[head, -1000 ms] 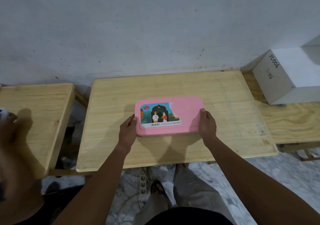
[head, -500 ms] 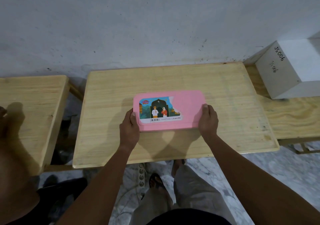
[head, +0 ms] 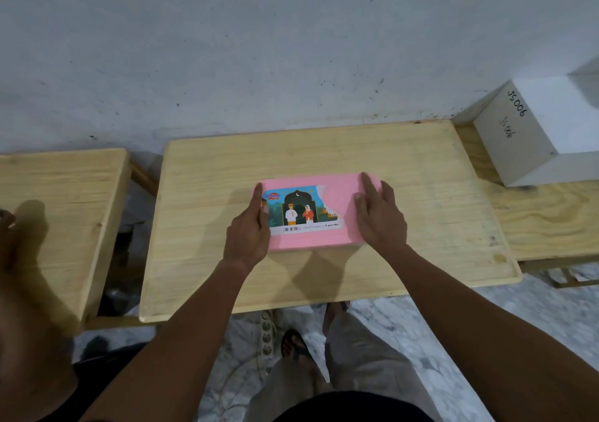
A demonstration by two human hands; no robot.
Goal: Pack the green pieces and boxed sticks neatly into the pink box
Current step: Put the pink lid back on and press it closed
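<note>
The pink box (head: 337, 207) lies closed in the middle of the centre wooden table (head: 421, 227), its lid bearing a colourful label. My left hand (head: 248, 230) cups the box's left end, with the index finger stretched along the edge and the thumb on the label. My right hand (head: 379, 217) lies flat on the right part of the lid, fingers spread. No green pieces or boxed sticks are in view.
A white box marked "JS006" (head: 534, 136) stands on a lower wooden table at the right. Another wooden table (head: 61, 201) is at the left, where another person's hand (head: 6, 223) rests. A power strip (head: 267, 334) lies on the marble floor by my feet.
My right hand has left the box's right end and now lies flat on the lid. My left hand has slid forward along the left end. The box stays put.
</note>
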